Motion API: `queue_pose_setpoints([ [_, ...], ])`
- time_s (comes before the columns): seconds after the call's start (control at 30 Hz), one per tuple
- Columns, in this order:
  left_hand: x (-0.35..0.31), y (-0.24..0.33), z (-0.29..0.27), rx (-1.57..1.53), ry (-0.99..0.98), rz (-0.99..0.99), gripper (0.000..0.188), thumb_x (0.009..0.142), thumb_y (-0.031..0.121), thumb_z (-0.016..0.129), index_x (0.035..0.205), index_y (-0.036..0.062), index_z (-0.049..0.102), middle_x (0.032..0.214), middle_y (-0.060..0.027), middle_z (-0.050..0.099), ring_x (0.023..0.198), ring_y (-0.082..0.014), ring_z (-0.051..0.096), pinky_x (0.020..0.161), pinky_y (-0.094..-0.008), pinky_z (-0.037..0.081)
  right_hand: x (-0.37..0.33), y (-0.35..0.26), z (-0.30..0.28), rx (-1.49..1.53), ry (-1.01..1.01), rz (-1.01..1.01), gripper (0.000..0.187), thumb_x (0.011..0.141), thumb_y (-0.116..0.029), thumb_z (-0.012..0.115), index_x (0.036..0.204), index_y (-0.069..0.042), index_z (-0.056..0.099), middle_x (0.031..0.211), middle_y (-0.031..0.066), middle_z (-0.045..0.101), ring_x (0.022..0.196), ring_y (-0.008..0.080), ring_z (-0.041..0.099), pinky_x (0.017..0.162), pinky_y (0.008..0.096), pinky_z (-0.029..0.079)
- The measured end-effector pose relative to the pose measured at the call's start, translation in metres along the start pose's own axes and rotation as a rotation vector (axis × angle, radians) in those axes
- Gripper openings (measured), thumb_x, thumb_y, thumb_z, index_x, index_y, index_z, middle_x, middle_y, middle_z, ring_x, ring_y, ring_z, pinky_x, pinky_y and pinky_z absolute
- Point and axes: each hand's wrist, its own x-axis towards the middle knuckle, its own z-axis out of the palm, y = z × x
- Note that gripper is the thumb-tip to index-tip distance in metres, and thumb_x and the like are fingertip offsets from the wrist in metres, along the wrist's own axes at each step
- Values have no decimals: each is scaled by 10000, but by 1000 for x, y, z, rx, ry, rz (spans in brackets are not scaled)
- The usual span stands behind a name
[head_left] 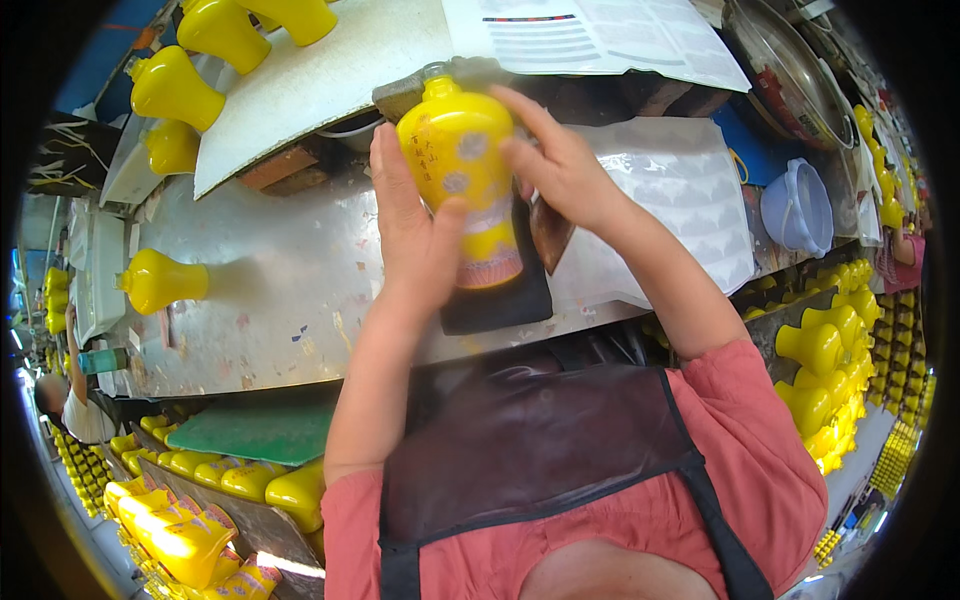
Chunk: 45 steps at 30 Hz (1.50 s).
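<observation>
Bottle (470,180), yellow, between left hand (412,235) and right hand (560,165); both clamped on its sides.

Light is bright; glare whitens the yellow bottles (170,530) at lower left, the left hand (415,240) blurs slightly, and fisheye distortion curves the counter (280,335).

A pale blue bucket (797,208) stands at the right, below a large round metal basin (782,62). Toward the upper left, a white board (300,98) lies over a reddish block (284,167). A green panel (255,431) sits at the lower left. Farther left, a co-worker in a light top (88,415) is near a green container (102,360).
</observation>
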Motion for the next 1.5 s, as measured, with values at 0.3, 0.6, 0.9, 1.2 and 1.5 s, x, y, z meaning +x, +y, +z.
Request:
queue_pose_setpoints([
  [0.3,-12,5,9,-579,-30,-303,973,920,172,573,1642,62,-71,1572,-269,347,1418,-390,432,1179,-421,352,-26,8,-5,6,-174,193,1064,818,-315,820,1639,-100,177,1012,193,685,780,211,673,716,346,540],
  [0.6,-14,5,6,-406,-89,-291,989,946,185,572,1624,35,-132,1556,-258,377,1394,-362,460,1158,-398,374,-30,13,10,113,-121,169,932,927,-332,713,1642,-97,164,1400,267,572,1125,336,665,998,392,498],
  [0.9,-14,4,7,-484,-84,-300,958,979,185,557,1630,46,-131,1602,-237,320,1431,-336,417,1175,-376,346,-32,12,18,15,-68,88,911,961,-351,669,1646,-106,119,1402,323,560,1258,464,601,1041,430,478],
  [1.2,-18,7,-6,-766,-86,-291,746,1069,157,495,1671,127,54,1679,-131,257,1467,-249,369,1181,-386,342,-32,0,2,-48,-3,185,834,921,-297,705,1619,-95,295,1346,230,626,908,266,684,872,363,533],
  [1.5,-12,-1,-3,-408,1,-222,804,1031,303,475,1651,61,23,1668,-209,207,1475,-325,343,1192,-427,326,-27,-10,2,11,36,95,817,895,-289,731,1599,-114,355,1213,222,635,808,228,639,777,357,528],
])
